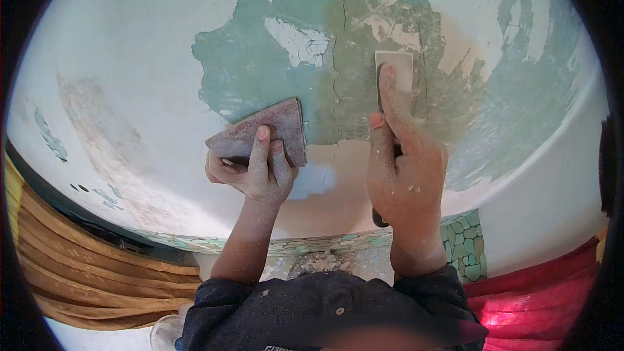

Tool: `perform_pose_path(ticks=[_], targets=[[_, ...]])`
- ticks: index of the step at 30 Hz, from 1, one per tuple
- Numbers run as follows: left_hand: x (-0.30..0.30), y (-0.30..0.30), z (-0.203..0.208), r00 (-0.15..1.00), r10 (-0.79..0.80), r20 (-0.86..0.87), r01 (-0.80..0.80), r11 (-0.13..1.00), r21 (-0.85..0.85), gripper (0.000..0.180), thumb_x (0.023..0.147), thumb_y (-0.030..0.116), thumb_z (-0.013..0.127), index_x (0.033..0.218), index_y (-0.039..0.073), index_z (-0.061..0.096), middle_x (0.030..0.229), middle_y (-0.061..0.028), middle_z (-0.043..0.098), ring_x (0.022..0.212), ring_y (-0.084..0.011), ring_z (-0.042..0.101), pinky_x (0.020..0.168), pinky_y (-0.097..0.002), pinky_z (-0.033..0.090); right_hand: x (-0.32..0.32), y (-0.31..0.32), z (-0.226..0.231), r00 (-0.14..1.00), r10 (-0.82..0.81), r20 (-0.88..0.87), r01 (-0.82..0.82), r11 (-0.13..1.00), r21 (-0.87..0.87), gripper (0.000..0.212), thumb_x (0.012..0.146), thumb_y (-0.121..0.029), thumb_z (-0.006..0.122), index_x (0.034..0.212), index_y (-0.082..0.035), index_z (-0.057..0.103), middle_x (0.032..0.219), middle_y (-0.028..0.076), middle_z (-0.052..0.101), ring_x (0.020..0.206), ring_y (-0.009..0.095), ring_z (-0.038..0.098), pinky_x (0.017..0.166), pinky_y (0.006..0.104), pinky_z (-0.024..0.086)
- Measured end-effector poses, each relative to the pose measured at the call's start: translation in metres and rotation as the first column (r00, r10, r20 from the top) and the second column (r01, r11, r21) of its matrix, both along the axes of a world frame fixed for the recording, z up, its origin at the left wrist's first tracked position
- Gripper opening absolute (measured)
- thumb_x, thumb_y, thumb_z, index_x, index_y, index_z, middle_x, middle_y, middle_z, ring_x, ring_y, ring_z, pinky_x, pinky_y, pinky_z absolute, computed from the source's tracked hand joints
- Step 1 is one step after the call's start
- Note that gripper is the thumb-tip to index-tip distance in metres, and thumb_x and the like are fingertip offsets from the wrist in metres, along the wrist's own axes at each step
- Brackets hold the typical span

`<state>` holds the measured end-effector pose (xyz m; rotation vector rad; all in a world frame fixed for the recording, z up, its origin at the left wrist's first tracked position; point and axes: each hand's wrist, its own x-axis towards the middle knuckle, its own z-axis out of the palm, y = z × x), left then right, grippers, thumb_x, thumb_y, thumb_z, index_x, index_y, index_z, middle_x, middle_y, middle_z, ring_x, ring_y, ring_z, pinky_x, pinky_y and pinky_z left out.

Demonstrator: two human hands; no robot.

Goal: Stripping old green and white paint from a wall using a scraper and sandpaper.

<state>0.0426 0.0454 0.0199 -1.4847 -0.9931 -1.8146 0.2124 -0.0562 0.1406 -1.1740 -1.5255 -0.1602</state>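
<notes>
In front of me is a wall (257, 68) with flaking white paint, bare green areas and thin cracks. My right hand (409, 162) is closed round a putty knife (401, 68), its index finger stretched along the blade. The blade lies against the damp-looking, darker green part near a crack, and the dark handle's end shows below the palm. A folded sheet of sandpaper (283, 127), reddish-grey and dusty, is pinched in my left hand (263, 179). It is to the left of the putty knife; whether it touches the wall I cannot tell. Pale dust coats both hands.
A brown-gold curtain (97, 253) hangs at lower left, and red cloth (539, 299) is at lower right. A green stone-patterned strip (465, 244) runs along the wall's base. Pale flakes (325, 261) lie below, between my arms.
</notes>
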Motion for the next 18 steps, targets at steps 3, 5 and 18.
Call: perform_pose_path(ticks=[3, 5, 18], targets=[[-0.001, -0.001, 0.003, 1.000, -0.013, -0.001, 0.013, 1.000, 0.001, 0.037, 0.088, 0.018, 0.067, 0.124, 0.023, 0.066, 0.127, -0.0210, 0.032, 0.113, -0.0371, 0.030, 0.095, -0.0483, 0.032, 0.000, 0.015, 0.014, 1.000, 0.031, 0.003, -0.031, 0.989, 0.143, 0.050, 0.090, 0.007, 0.054, 0.137, -0.010, 0.055, 0.083, 0.021, 0.057, 0.066, 0.004, 0.036, 0.056, 0.0206, 0.036], [-0.001, -0.003, 0.008, 1.000, -0.005, -0.011, 0.004, 1.000, -0.012, 0.036, 0.088, 0.019, 0.067, 0.124, 0.024, 0.066, 0.128, -0.0209, 0.031, 0.113, -0.0371, 0.030, 0.095, -0.0478, 0.032, 0.002, 0.016, 0.013, 0.999, 0.030, 0.018, -0.032, 0.988, 0.151, 0.054, 0.086, 0.006, 0.057, 0.138, -0.009, 0.054, 0.075, 0.019, 0.058, 0.061, 0.017, 0.048, 0.055, 0.0281, 0.041], [0.000, -0.002, 0.004, 1.000, -0.021, -0.018, 0.021, 1.000, -0.006, 0.038, 0.087, 0.016, 0.067, 0.124, 0.022, 0.066, 0.127, -0.0204, 0.031, 0.112, -0.0368, 0.030, 0.095, -0.0466, 0.033, 0.003, 0.018, 0.007, 0.996, 0.088, 0.029, -0.092, 0.978, 0.188, 0.050, 0.090, 0.007, 0.052, 0.137, -0.011, 0.055, 0.105, 0.029, 0.063, 0.062, 0.003, 0.035, 0.051, 0.0203, 0.032]])
